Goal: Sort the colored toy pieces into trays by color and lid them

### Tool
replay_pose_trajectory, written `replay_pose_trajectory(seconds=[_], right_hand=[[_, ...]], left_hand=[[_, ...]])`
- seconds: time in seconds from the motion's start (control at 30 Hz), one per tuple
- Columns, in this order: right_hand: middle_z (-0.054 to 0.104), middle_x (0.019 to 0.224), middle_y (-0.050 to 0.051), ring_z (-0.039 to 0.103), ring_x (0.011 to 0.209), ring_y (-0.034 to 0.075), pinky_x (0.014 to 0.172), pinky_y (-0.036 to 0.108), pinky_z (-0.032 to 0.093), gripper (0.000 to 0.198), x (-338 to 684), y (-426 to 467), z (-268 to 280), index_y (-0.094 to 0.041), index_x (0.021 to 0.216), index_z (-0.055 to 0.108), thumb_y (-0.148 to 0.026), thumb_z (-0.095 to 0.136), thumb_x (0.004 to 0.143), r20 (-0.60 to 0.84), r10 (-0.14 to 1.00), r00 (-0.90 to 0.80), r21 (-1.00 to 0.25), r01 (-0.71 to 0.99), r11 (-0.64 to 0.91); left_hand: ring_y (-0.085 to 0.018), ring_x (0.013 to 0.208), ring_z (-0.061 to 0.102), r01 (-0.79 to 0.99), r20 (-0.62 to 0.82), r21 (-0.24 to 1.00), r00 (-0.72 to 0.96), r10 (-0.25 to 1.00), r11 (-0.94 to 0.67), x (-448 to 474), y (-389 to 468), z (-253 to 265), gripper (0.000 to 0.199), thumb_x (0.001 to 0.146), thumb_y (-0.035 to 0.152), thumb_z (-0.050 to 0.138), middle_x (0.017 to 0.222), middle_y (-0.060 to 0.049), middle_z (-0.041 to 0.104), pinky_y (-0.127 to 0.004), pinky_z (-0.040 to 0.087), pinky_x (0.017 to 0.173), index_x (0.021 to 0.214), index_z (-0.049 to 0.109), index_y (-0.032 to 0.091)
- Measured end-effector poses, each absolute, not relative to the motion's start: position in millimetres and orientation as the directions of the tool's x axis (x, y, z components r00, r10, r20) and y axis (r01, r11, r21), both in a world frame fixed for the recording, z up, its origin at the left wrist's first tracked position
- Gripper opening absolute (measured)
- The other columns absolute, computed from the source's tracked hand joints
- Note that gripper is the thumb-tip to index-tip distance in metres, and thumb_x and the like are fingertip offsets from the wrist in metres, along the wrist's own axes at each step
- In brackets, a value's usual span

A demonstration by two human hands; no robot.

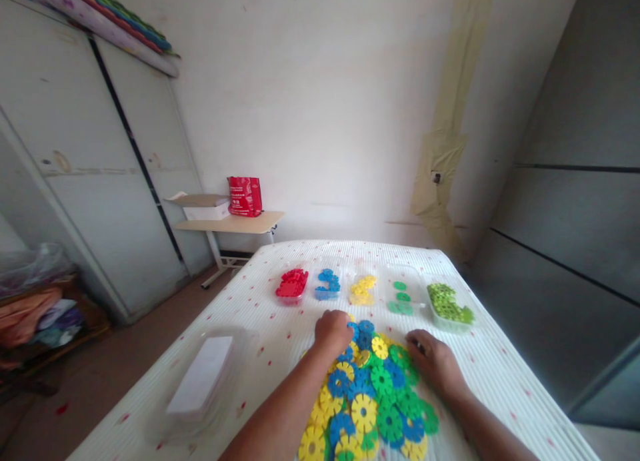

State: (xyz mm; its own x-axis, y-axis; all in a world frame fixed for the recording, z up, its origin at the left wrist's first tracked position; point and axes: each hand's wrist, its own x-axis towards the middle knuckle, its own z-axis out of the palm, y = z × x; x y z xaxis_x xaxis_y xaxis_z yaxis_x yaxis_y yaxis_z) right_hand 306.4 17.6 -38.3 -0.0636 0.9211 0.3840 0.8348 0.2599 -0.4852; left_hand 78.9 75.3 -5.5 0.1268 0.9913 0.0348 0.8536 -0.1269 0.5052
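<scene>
L grip [333, 332] & R grip [435, 361] both look curled from here; can't tell if either's clamped on anything. Loose heap of notched yellow, blue & green plastic discs [381, 379] lies b/w them; stacked so loosely, a quick sweep might scatter some.

The discs [364, 412] at lower centre look like smooth plastic, the tubs [453, 325] above them clear, glossy plastic, the covered surface [270, 328] matt and ribbed, the bag [245, 196] left of centre shiny, and the upper-left cabinet doors [55, 101] matt and scuffed.
</scene>
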Motion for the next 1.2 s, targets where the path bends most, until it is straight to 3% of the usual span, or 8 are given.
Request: replay_pose_trajectory(seconds=[0.23,0.4,0.63,0.83,1.03,1.2], right_hand=[[0.065,0.076,0.003,0.06,0.068,0.016,0.061,0.024,0.043,0.023,306.3,17.8,-39.6,-0.02,0.077,0.058,-0.031,0.038,0.08,0.361,0.93,-0.069,-0.469,0.848,0.245],[0.065,0.077,0.004,0.06,0.068,0.016,0.061,0.024,0.043,0.023,305.0,17.8,-37.7,-0.02,0.076,0.059,-0.03,0.039,0.079,0.356,0.932,-0.064,-0.466,0.852,0.237],[0.064,0.076,0.004,0.059,0.068,0.016,0.06,0.024,0.043,0.023,304.4,19.0,-37.8,-0.02,0.076,0.059,-0.028,0.038,0.079,0.361,0.93,-0.073,-0.446,0.862,0.241],[0.064,0.074,0.002,0.059,0.066,0.015,0.059,0.023,0.042,0.021,306.1,19.1,-40.7,-0.02,0.075,0.059,-0.029,0.04,0.078,0.381,0.923,-0.06,-0.454,0.857,0.243],[0.065,0.073,0.003,0.06,0.065,0.015,0.059,0.023,0.043,0.023,306.6,20.0,-40.8,-0.02,0.075,0.06,-0.03,0.039,0.079,0.393,0.917,-0.067,-0.454,0.853,0.257],[0.065,0.074,0.002,0.059,0.065,0.015,0.058,0.023,0.043,0.022,306.8,20.2,-41.4,-0.021,0.075,0.06,-0.03,0.04,0.078,0.392,0.918,-0.059,-0.459,0.852,0.25]], left_hand=[[-0.021,0.087,0.057,0.852,0.056,0.511,0.104,0.993,-0.118,74.8,75.3,-6.5,0.017,0.063,0.015,0.054,0.084,-0.006,0.066,-0.028,0.04,0.072,0.076,0.064,0.019],[-0.014,0.069,0.056,0.755,0.08,0.644,0.094,0.992,-0.124,67.0,85.8,-10.1,0.011,0.06,0.011,0.055,0.068,0.001,0.062,-0.022,0.039,0.061,0.068,0.06,0.018],[-0.009,0.052,0.054,0.569,0.055,0.814,0.122,0.991,-0.116,85.1,98.7,-11.1,0.016,0.064,0.014,0.056,0.061,0.004,0.061,-0.017,0.039,0.05,0.08,0.061,0.014],[-0.012,0.069,0.061,0.597,0.046,0.795,0.122,0.991,-0.11,109.3,102.0,-26.7,0.022,0.059,0.007,0.056,0.072,0.0,0.067,-0.018,0.044,0.061,0.077,0.065,0.015],[-0.018,0.097,0.057,0.701,0.052,0.704,0.112,0.992,-0.115,116.4,97.7,-26.6,0.029,0.061,0.006,0.056,0.099,-0.006,0.065,-0.024,0.04,0.086,0.086,0.067,0.015],[-0.017,0.094,0.058,0.716,0.022,0.689,0.133,0.991,-0.111,117.9,96.3,-22.6,0.03,0.062,0.007,0.055,0.094,-0.005,0.067,-0.023,0.041,0.083,0.087,0.067,0.018]])
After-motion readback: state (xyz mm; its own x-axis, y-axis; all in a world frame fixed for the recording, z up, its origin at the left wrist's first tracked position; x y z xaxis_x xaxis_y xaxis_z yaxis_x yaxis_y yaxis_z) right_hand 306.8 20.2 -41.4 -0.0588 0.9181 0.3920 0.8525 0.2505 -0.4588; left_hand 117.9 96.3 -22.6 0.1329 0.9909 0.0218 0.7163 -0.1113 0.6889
